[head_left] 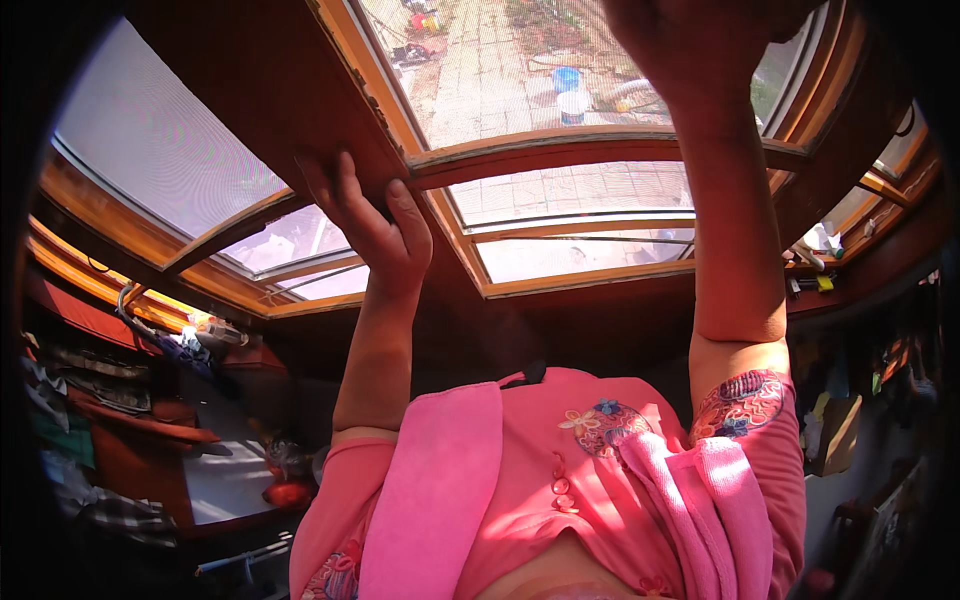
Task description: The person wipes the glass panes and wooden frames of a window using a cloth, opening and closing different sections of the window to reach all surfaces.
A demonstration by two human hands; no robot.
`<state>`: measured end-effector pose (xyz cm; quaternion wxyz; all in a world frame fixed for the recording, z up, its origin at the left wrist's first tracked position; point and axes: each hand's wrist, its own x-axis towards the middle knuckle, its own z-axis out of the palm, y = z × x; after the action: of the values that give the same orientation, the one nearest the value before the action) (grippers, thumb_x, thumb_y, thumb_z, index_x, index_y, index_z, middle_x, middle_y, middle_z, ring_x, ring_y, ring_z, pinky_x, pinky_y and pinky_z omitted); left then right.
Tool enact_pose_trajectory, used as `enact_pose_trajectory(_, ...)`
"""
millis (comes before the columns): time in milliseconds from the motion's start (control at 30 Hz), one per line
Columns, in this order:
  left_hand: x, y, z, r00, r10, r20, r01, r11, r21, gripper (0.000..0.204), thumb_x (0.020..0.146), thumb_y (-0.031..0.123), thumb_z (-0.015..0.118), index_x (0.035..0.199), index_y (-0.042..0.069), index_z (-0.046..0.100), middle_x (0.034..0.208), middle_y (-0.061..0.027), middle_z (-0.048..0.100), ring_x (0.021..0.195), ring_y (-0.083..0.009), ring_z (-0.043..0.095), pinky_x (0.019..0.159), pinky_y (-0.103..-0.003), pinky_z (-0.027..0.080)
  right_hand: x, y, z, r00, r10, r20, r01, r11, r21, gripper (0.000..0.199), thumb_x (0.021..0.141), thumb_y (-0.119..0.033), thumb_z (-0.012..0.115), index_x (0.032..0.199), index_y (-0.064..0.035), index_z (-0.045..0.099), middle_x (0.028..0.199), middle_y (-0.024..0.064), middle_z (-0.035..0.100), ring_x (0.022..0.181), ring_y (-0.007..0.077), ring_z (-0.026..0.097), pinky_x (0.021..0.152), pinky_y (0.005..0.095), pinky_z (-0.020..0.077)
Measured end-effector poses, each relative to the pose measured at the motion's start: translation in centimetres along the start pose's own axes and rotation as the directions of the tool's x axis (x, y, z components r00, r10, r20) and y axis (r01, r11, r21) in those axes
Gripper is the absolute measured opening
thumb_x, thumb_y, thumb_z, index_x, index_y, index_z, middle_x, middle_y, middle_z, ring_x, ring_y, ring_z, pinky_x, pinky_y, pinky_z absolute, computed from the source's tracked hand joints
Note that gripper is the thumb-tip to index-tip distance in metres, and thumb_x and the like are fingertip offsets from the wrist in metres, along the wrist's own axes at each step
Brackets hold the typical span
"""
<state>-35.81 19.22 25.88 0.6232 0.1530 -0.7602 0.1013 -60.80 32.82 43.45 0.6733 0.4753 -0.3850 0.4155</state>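
My left hand is raised with its fingers apart, and it rests against the dark brown wooden panel between two windows. It holds nothing. Higher up, my right hand reaches in front of the large window, near its upper right part. The top edge of the picture cuts that hand off, so its fingers and anything in them are hidden. Wooden strips frame the window, and a curved crossbar divides it from a lower pane. Two pink cloths hang over my chest, a flat one and a folded one.
Another window stands at the left. Outside are a paved yard, a blue bucket and a white bucket. Small items, one yellow, lie on the right sill. Behind at the left are stacked cloths and a red object.
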Motion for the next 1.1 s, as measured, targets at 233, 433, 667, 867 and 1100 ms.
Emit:
enact_pose_trajectory(233, 0.3, -0.9, 0.0, 0.997, 0.072, 0.015, -0.073, 0.997, 0.039, 0.063, 0.102, 0.022, 0.05, 0.153, -0.008, 0.029, 0.162, -0.036, 0.013, 0.151, -0.0542, 0.012, 0.12, -0.06, 0.018, -4.4, -5.3, -0.9, 0.963, -0.237, 0.129, 0.185, 0.928, 0.324, 0.042, 0.069, -0.018, 0.08, 0.11, -0.0271, 0.072, 0.112, -0.0071, 0.069, 0.092, 0.0172, 0.067, 0.077, 0.0356, 0.0502)
enact_pose_trajectory(433, -0.2, -1.3, 0.8, 0.994, 0.109, -0.02, -0.108, 0.994, 0.004, 0.061, 0.103, 0.022, 0.049, 0.153, -0.007, 0.028, 0.162, -0.0365, 0.011, 0.15, -0.0546, 0.012, 0.12, -0.061, 0.015, -3.9, 6.3, -6.8, 0.98, 0.169, 0.105, -0.152, 0.977, -0.147, 0.025, 0.09, -0.003, 0.066, 0.114, -0.0002, 0.066, 0.11, 0.0121, 0.069, 0.093, 0.0266, 0.067, 0.081, 0.0306, 0.0513)
enact_pose_trajectory(667, -0.6, -1.6, 0.1, 0.995, 0.104, -0.001, -0.104, 0.994, 0.027, 0.062, 0.103, 0.023, 0.05, 0.153, -0.005, 0.028, 0.162, -0.0357, 0.011, 0.151, -0.0529, 0.013, 0.12, -0.06, 0.015, -4.8, -4.8, -1.7, 0.992, 0.118, 0.033, -0.118, 0.993, -0.003, 0.029, 0.085, -0.012, 0.067, 0.114, -0.0083, 0.064, 0.103, 0.0077, 0.067, 0.09, 0.0222, 0.068, 0.075, 0.0317, 0.0517)
enact_pose_trajectory(867, -0.5, -1.5, 0.6, 0.999, 0.045, 0.024, -0.045, 0.999, -0.019, 0.064, 0.1, 0.028, 0.057, 0.149, -0.007, 0.034, 0.16, -0.0385, 0.013, 0.149, -0.0532, 0.019, 0.12, -0.059, 0.019, -6.8, -14.1, 1.9, 0.995, 0.06, 0.084, -0.084, 0.943, 0.322, 0.039, 0.07, -0.03, 0.077, 0.107, -0.0351, 0.065, 0.12, -0.0063, 0.062, 0.103, 0.0158, 0.066, 0.085, 0.0399, 0.052)
enact_pose_trajectory(1100, -1.1, -1.6, -0.7, 0.997, 0.059, 0.052, -0.063, 0.995, 0.078, 0.068, 0.103, 0.026, 0.051, 0.156, -0.003, 0.023, 0.164, -0.0333, 0.005, 0.153, -0.0509, 0.005, 0.121, -0.06, 0.016, -9.2, 4.4, -6.8, 0.969, 0.164, 0.184, -0.161, 0.986, -0.033, 0.043, 0.079, -0.019, 0.077, 0.119, -0.0105, 0.065, 0.104, 0.005, 0.071, 0.092, 0.0273, 0.068, 0.083, 0.039, 0.0533)
